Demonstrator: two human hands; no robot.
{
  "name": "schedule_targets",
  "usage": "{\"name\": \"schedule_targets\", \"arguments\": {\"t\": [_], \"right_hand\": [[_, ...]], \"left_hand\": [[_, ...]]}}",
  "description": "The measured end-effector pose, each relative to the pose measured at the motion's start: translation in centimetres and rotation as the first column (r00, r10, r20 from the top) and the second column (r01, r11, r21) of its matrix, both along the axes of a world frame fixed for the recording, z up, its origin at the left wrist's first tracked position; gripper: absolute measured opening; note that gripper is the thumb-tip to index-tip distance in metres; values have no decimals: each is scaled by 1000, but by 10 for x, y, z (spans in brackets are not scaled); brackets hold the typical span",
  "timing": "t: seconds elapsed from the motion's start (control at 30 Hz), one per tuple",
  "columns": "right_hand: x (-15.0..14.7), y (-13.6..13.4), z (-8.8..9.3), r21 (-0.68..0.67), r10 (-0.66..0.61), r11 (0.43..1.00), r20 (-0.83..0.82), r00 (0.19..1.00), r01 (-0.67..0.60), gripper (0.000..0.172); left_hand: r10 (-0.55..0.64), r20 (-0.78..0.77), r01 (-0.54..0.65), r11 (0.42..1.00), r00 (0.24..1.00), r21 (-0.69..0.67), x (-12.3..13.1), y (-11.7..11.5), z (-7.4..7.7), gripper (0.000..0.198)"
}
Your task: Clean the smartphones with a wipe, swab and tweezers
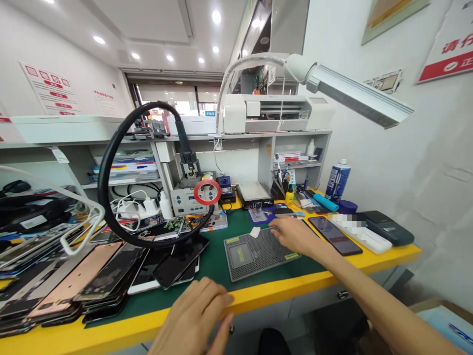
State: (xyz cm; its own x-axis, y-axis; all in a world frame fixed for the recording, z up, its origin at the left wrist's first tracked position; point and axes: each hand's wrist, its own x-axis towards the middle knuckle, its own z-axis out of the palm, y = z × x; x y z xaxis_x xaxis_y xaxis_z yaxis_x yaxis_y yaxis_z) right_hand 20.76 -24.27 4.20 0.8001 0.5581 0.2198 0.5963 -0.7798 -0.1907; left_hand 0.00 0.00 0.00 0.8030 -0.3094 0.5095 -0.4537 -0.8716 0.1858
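Right hand (293, 235) is over the far right part of the grey mat (260, 264), its fingers drawn in narrowly and pointing toward the white scrap (254, 231). Whether the fingertips touch the mat or pinch something small, I cannot tell from this angle. The grey mat lies flat on the green sheet (213, 268), near the front of the desk (258, 296); a framed rectangle at its left shows yellow lettering. The white scrap is at its far edge, a little left of the fingertips. Over the desk's front edge, the left hand (199, 313) is loosely spread, thumb apart, with nothing seen in its grasp.

By the look of it, the step in hand is a reach to the grey mat. A next move there would call for a light fingertip grip and a steady surface, which the left hand seems near enough to brace.

Right of the mat lies a dark phone (334, 235), then a black case (388, 228). Beyond it stand a yellow bottle (289, 198) and a pale-topped unit (254, 191). To the left, piled phones (181, 261) lie partly behind a black hose (104, 182).
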Motion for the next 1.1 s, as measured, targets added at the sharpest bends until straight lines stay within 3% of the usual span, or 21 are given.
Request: {"name": "schedule_targets", "arguments": {"t": [0.03, 0.13, 0.3, 0.47, 0.63, 0.77, 0.9, 1.0, 1.1], "right_hand": [[8, 0, -6, -18, -29, 999, -23, 999, 29, 30], [12, -8, -19, -35, -87, 996, -59, 994, 85, 34], [-16, -23, -41, -24, -150, 989, -81, 985, 149, 40], [-38, -22, -79, 217, -220, 953, 17, 975, 211, 40], [-46, -17, -103, 442, -278, 866, 39, 960, 233, 31], [-48, -16, -109, 522, -275, 825, 34, 961, 218, 28], [-47, -20, -112, 526, -270, 824, 38, 962, 211, 25], [-44, -21, -106, 460, -246, 868, 69, 967, 189, 24], [-35, -16, -86, 337, -189, 934, 189, 964, 117, 24]], "left_hand": [[-32, -64, 34, 999, 997, 22, 12, -3, 1, 20], [37, -123, -36, 999, 992, 7, 44, -9, -7, 27], [80, -184, -72, 996, 980, 52, 69, -10, -27, 29], [101, -163, -98, 995, 982, 25, 71, -7, -38, 30], [109, -151, -112, 994, 983, -12, 71, -6, -48, 29], [100, -123, -103, 994, 987, -20, 70, -4, -50, 29], [104, -97, -108, 993, 990, -42, 71, -3, -49, 28], [110, -94, -116, 992, 989, -52, 71, -3, -48, 28], [116, -115, -124, 990, 987, -60, 68, -4, -48, 28]]}}
